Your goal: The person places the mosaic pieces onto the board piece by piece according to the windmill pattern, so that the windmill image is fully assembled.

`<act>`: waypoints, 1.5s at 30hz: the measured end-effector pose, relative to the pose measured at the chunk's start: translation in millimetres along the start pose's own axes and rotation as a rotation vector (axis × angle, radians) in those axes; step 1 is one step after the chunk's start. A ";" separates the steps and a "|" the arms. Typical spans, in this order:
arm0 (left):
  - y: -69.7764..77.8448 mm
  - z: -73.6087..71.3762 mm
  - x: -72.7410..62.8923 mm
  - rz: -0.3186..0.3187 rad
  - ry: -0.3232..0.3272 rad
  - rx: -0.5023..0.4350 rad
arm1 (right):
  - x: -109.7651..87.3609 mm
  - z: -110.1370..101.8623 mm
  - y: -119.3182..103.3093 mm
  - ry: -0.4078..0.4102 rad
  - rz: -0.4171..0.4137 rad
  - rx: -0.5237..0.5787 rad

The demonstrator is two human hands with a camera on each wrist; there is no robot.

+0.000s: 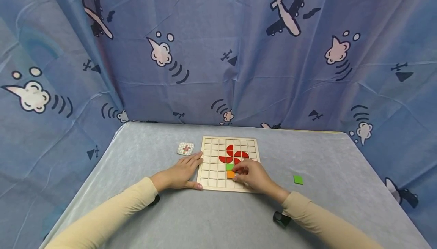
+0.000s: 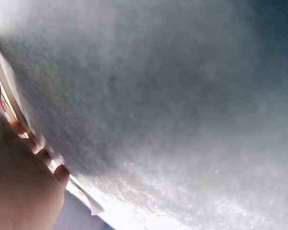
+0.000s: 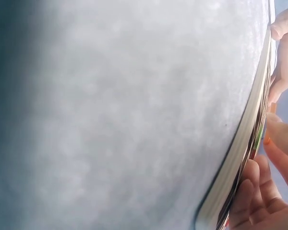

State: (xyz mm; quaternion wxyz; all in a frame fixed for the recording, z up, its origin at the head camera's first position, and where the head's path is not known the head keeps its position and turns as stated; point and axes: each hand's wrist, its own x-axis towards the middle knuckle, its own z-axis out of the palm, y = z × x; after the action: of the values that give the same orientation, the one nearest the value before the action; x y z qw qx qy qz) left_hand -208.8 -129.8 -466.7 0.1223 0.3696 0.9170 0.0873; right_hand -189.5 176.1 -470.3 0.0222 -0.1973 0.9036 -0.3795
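Observation:
A square wooden grid board [image 1: 211, 173] lies flat on the table. Red quarter-round pieces [image 1: 230, 150] form a pinwheel in its cells, with a green square tile [image 1: 230, 167] just below them. My right hand [image 1: 255, 175] is over the board's lower right part and pinches an orange square tile [image 1: 230, 174] between thumb and finger. In the right wrist view this orange tile [image 3: 273, 109] stands tilted above the board surface. My left hand [image 1: 182, 172] rests with straight, spread fingers against the board's left edge; the left wrist view shows its fingertips [image 2: 62, 173] along that edge.
Left of the board lies a small pattern card [image 1: 186, 148] printed with a red pinwheel on a grid. A loose green tile [image 1: 298, 180] is on the grey tablecloth [image 1: 327, 158] at the right. A blue printed curtain [image 1: 205, 101] hangs behind the table and along its sides.

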 end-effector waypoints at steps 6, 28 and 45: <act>0.6 -0.1 0.2 0.001 0.007 -0.006 | 0.3 0.5 -0.7 0.003 0.004 -0.019; 0.7 1.3 0.7 0.007 0.009 0.009 | -0.1 3.3 -1.7 0.011 0.001 -0.046; -1.3 2.5 0.9 -0.004 0.005 0.010 | 1.8 4.8 0.4 0.010 0.016 -0.032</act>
State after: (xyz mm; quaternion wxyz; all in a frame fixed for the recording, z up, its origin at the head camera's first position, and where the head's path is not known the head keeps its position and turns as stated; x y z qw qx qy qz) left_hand -209.5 -129.9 -469.6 0.1182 0.3682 0.9184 0.0832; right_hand -190.4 172.5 -473.8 0.0178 -0.1884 0.9113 -0.3657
